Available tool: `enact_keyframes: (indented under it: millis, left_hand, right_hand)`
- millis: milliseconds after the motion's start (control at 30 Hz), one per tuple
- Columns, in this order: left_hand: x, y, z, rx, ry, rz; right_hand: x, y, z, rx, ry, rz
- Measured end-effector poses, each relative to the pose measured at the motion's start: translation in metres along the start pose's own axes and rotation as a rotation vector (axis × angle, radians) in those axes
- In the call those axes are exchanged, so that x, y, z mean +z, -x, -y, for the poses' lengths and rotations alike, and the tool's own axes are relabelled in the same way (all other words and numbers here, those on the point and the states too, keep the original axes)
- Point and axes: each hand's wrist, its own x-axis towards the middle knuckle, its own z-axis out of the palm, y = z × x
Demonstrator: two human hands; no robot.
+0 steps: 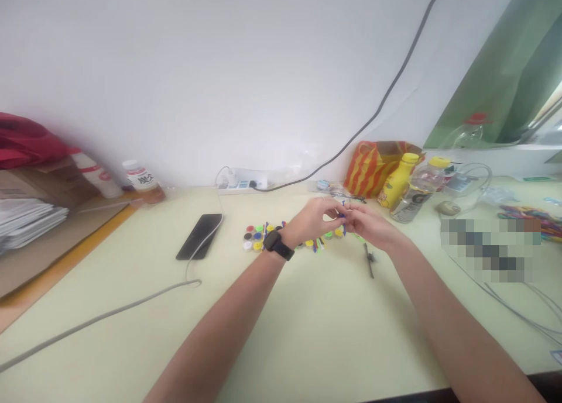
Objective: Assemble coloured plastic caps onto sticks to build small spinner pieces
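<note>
My left hand point(312, 220), with a black watch point(279, 245) on its wrist, is raised above the table with thumb and index finger pinched. My right hand point(369, 225) meets it from the right, its fingertips closed too. Between the two sets of fingertips is a small, thin blue piece point(344, 223); its exact kind is too small to make out. Below and behind my left hand lie several small round pots with coloured lids point(257, 237), with thin coloured strips point(317, 245) among them. Part of this group is hidden by my left hand and wrist.
A black phone point(199, 237) with a white cable lies left. Behind stand a power strip point(246, 183), a striped bag point(369, 169) and bottles point(398, 181). A thin dark tool point(369, 260) lies below my right hand. A colourful bundle point(527, 216) lies far right.
</note>
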Motion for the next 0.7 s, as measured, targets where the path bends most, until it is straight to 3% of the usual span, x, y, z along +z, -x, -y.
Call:
enact_keyframes:
  millis: [100, 200, 333, 467, 600, 700]
  left_hand:
    - [0.004, 0.001, -0.002, 0.011, -0.028, -0.034]
    - [0.012, 0.004, 0.0, -0.034, -0.04, -0.03]
    - [0.03, 0.01, 0.006, -0.061, -0.097, 0.179]
    - [0.039, 0.017, 0.015, -0.067, -0.156, 0.3]
    - [0.032, 0.02, 0.022, -0.134, -0.218, 0.341]
    - [0.024, 0.02, 0.025, -0.135, -0.26, 0.356]
  right_hand:
    - [-0.006, -0.002, -0.005, -0.063, 0.077, -0.078]
    - [-0.02, -0.005, -0.016, -0.074, 0.316, -0.22]
    - [-0.036, -0.008, -0.034, -0.053, 0.747, -0.274]
    - [-0.046, -0.009, -0.039, -0.041, 0.963, -0.247]
    - [-0.056, 0.003, -0.021, 0.117, 1.15, -0.249]
    - [-0.058, 0.018, -0.004, 0.395, 1.148, -0.07]
